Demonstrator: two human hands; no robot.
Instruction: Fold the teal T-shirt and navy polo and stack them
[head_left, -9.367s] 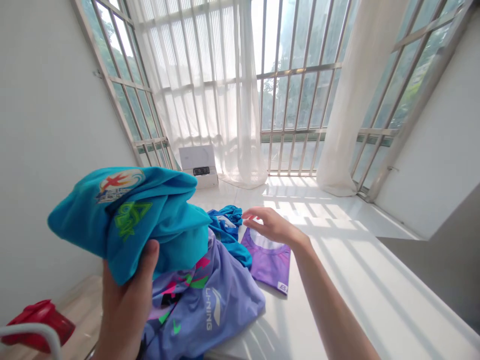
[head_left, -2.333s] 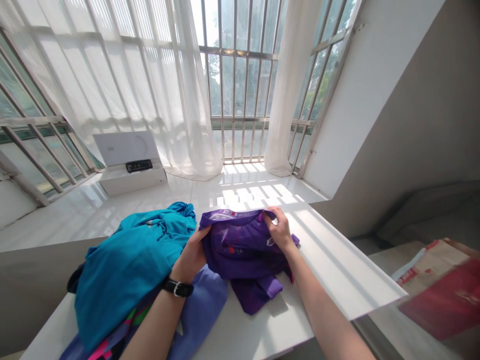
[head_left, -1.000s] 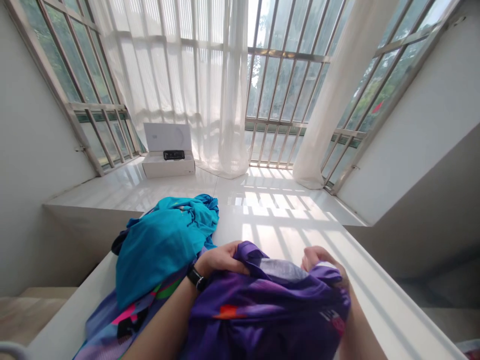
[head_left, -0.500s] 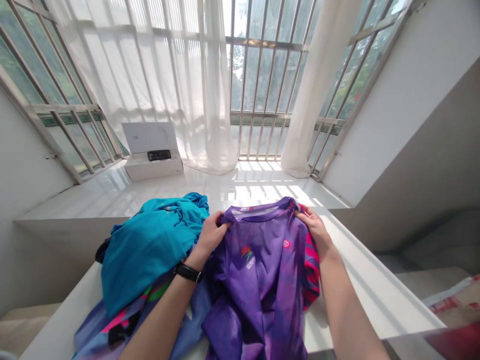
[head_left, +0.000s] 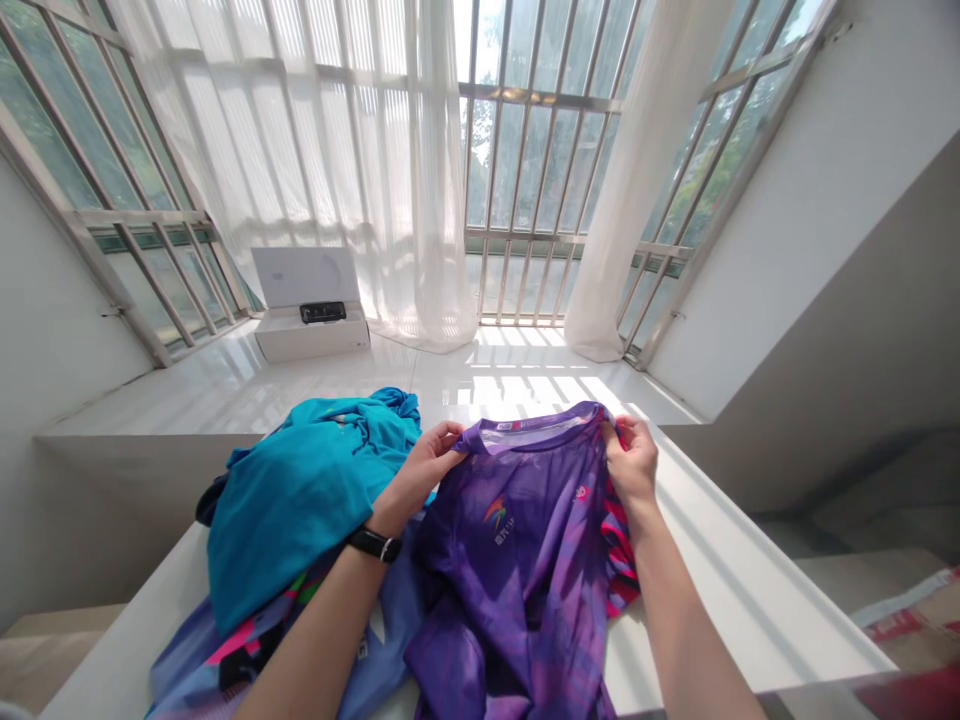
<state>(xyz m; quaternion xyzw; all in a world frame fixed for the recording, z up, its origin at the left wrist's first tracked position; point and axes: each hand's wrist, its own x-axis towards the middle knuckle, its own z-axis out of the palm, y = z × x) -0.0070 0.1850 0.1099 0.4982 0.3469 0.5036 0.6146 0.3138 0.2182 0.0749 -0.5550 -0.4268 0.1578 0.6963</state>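
A purple T-shirt with a small colourful print on its chest and a pink-red striped sleeve is stretched between my hands, collar upward. My left hand, with a black watch at the wrist, pinches it beside the collar's left end. At the other shoulder my right hand grips the fabric with fingers closed. The shirt's lower part hangs down over the white table and runs out of view at the bottom. Left of it lies a heap with a teal garment on top of a blue-violet garment.
A white open box with a black item in it stands on the window ledge at the back left. Sheer curtains hang before barred windows. The white table's right edge slopes toward me.
The purple shirt's collar has shifted slightly right and down in view. My right hand's fingers have curled more tightly round the shoulder, and the chest fabric has more folds.
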